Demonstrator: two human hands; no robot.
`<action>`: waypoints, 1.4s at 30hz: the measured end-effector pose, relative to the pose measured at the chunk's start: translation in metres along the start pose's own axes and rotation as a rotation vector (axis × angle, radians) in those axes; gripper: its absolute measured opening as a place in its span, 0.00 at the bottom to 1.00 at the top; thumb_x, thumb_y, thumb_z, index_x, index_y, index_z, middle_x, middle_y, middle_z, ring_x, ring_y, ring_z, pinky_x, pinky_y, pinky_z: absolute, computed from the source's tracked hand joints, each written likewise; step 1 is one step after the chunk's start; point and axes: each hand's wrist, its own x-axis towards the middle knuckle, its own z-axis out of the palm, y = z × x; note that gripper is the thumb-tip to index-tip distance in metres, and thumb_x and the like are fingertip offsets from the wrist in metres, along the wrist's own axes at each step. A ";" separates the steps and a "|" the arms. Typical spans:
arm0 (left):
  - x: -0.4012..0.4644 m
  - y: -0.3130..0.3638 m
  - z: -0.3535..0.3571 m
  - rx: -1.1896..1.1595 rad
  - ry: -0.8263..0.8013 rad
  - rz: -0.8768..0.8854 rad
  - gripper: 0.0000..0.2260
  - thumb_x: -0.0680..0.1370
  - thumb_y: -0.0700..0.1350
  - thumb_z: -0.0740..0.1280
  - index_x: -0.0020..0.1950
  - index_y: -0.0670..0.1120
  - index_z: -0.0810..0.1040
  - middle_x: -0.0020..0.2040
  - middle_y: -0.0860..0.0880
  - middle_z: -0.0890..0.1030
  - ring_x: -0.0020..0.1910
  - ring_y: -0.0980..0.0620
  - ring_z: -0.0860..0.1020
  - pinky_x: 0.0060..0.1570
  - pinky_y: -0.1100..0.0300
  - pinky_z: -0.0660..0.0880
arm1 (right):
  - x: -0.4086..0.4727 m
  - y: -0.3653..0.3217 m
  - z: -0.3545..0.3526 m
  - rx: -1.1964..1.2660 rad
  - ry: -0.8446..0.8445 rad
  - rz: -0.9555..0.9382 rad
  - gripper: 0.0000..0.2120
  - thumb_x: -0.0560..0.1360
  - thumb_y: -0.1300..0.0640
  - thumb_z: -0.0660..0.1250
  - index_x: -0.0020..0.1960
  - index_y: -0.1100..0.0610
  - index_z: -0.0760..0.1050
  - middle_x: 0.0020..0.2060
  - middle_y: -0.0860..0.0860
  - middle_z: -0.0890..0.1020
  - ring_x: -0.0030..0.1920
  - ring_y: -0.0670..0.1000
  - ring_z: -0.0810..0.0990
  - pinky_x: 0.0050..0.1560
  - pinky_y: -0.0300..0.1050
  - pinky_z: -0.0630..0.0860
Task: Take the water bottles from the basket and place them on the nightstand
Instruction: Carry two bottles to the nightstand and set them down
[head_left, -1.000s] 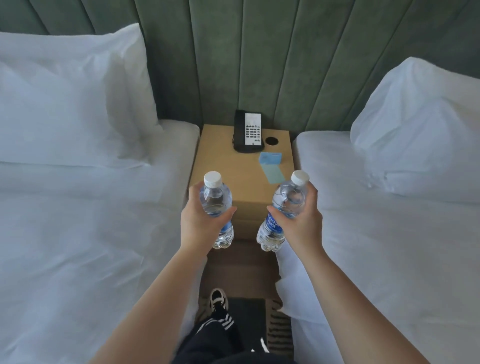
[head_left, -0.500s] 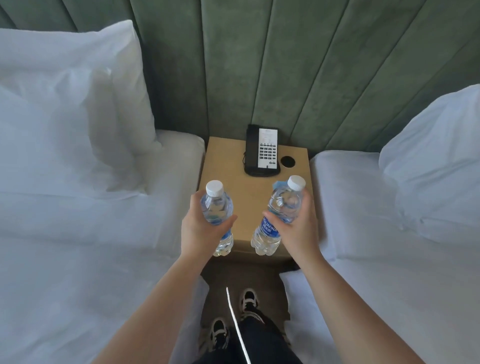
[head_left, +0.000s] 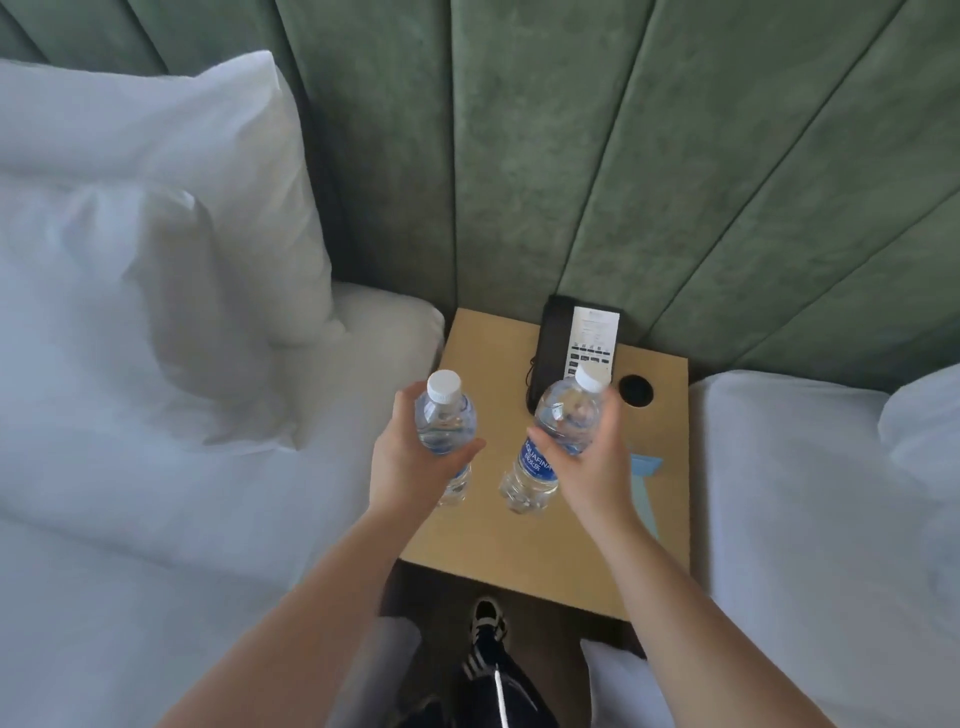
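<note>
Nightstand (head_left: 545, 545) sits between white beds (head_left: 156, 519) against green headboard (head_left: 571, 156).

- Left hand (head_left: 410, 467) grips one bottle (head_left: 445, 422) above the nightstand (head_left: 519, 540).
- Right hand (head_left: 592, 467) grips another, tilted bottle (head_left: 558, 431), in front of the phone (head_left: 576, 343).

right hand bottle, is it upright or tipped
Tipped. The bottle in the right hand leans: its white cap sits up and to the right of its base, above the nightstand.
</note>
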 end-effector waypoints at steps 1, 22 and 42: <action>0.014 0.000 0.004 0.011 0.001 -0.010 0.35 0.62 0.57 0.79 0.62 0.63 0.64 0.54 0.60 0.78 0.50 0.57 0.79 0.40 0.68 0.73 | 0.015 0.003 0.004 0.000 -0.016 -0.004 0.37 0.66 0.46 0.76 0.68 0.48 0.61 0.57 0.35 0.73 0.59 0.41 0.76 0.58 0.50 0.78; 0.225 -0.067 0.077 0.013 -0.083 -0.061 0.31 0.62 0.54 0.77 0.59 0.61 0.64 0.51 0.64 0.76 0.50 0.62 0.77 0.39 0.67 0.72 | 0.195 0.100 0.117 0.026 0.007 0.091 0.34 0.65 0.57 0.76 0.59 0.37 0.58 0.49 0.34 0.74 0.49 0.29 0.75 0.46 0.29 0.70; 0.215 -0.075 0.074 0.134 -0.199 -0.046 0.47 0.67 0.60 0.75 0.77 0.51 0.53 0.71 0.51 0.69 0.66 0.52 0.71 0.55 0.62 0.66 | 0.183 0.099 0.112 -0.013 -0.170 0.120 0.46 0.67 0.43 0.74 0.76 0.46 0.51 0.73 0.46 0.65 0.72 0.47 0.66 0.70 0.54 0.66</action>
